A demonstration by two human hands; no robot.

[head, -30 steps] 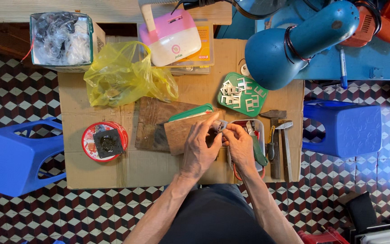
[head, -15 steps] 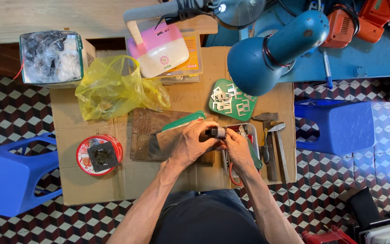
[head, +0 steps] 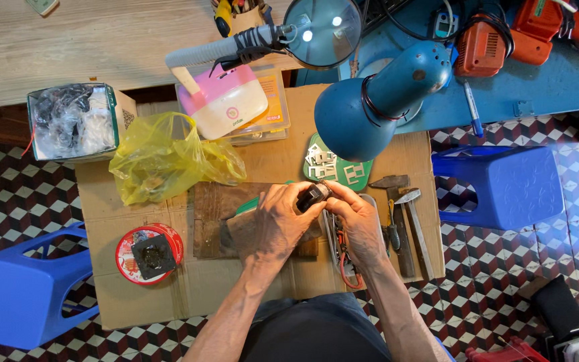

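My left hand and my right hand meet over the middle of a cardboard sheet. Both grip a small dark part between their fingertips. What the part is, I cannot tell. Under my left hand lies a dark wooden board with a green-edged piece on it. Just beyond the hands sits a green circuit board with white pieces. A blue desk lamp hangs over it.
A hammer and other tools lie right of my hands. A red round tin and a yellow plastic bag are to the left. Blue stools flank the cardboard. A pink-and-white device and a magnifier stand behind.
The view has shifted, so everything sits a little lower in the frame. My hands stay together on the small dark part, raised slightly toward the circuit board.
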